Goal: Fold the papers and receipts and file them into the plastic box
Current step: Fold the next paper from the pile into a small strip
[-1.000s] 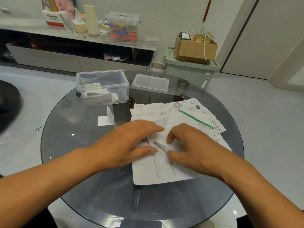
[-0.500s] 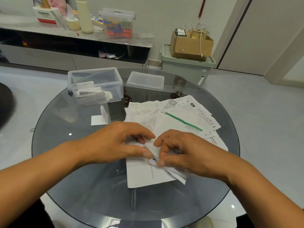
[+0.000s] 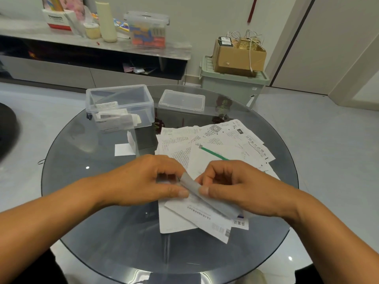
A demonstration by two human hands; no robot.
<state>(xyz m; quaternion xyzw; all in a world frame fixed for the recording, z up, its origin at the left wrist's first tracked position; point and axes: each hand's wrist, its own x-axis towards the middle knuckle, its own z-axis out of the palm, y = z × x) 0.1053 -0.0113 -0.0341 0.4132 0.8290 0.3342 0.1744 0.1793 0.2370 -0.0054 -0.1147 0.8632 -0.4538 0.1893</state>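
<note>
Plastic box (image 3: 121, 105) back left on glass table (image 3: 82, 201), lidless, folded slips already inside. Left hand (image 3: 143, 179) and right hand (image 3: 235, 185) pinching one receipt (image 3: 190, 184) mid-fold above loose papers (image 3: 215, 144). Risks: crooked crease from uneven pinches; neighbouring sheets dragged along.

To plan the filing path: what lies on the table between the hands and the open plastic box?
Head view: one small white paper and bare glass table lie before the plastic box.
</note>
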